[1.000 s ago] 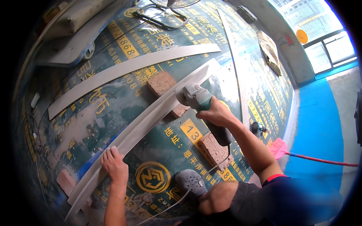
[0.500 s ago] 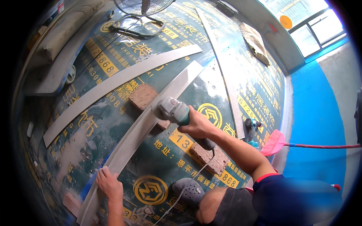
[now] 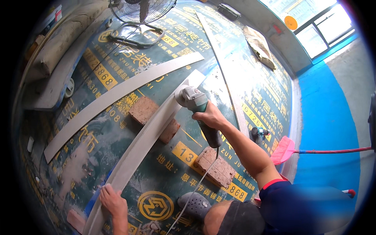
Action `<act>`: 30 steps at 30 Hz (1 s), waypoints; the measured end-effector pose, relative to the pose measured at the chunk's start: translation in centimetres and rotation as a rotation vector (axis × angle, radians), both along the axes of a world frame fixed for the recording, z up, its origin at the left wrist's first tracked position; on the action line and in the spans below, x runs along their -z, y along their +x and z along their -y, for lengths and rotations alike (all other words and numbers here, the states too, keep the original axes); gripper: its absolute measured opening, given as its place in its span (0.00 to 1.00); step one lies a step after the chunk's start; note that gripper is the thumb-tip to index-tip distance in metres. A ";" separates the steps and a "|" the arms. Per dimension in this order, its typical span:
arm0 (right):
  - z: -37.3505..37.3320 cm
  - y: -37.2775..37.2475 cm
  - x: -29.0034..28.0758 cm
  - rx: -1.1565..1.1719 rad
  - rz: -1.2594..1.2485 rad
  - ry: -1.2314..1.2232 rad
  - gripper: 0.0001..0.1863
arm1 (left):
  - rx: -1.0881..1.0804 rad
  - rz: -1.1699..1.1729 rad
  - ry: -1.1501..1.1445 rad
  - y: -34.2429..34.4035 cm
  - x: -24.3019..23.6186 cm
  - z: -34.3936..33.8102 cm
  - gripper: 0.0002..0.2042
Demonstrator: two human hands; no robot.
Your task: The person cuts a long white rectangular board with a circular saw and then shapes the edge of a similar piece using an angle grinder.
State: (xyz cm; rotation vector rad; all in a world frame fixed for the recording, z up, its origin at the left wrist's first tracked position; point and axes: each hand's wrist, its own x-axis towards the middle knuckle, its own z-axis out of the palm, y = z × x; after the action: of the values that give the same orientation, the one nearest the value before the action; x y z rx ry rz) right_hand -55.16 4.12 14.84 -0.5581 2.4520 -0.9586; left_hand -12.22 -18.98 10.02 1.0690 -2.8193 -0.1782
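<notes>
Can pass along the floor (image 3: 150,170) between strip (image 3: 117,91) and board (image 3: 143,145), except at the brick (image 3: 143,111) jutting from beneath the board. Over the board's far half, blocked by grinder (image 3: 196,101). Right of board, open until second brick (image 3: 225,169), cord (image 3: 203,177) and shoe (image 3: 192,204); near the floor's right edge, blocked by drill (image 3: 258,134) and broom (image 3: 284,150).

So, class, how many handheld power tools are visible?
2: the grinder in the right hand, and the drill on the green floor sheet, beside the pink broom. Others could be hidden.

Caged fan (image 3: 143,9), pink broom (image 3: 283,151), beige sack (image 3: 258,46)
</notes>
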 end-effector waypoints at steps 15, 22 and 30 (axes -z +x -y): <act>0.3 -2.9 -0.6 0.152 0.009 -0.060 0.27 | -0.020 0.020 -0.001 0.2 0.4 -0.1 0.21; 0.7 0.5 -1.2 -0.002 0.034 0.007 0.36 | -0.036 0.026 0.020 0.3 0.1 -0.2 0.21; 2.6 9.4 -3.6 -0.300 0.035 0.217 0.32 | 0.025 -0.036 -0.038 0.3 0.7 0.1 0.21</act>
State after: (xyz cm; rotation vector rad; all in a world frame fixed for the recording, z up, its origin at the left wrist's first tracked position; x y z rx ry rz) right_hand -45.74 1.51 18.43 -0.7958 2.3166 -0.5702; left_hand -11.91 -19.12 9.35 1.0124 -2.7939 -0.1441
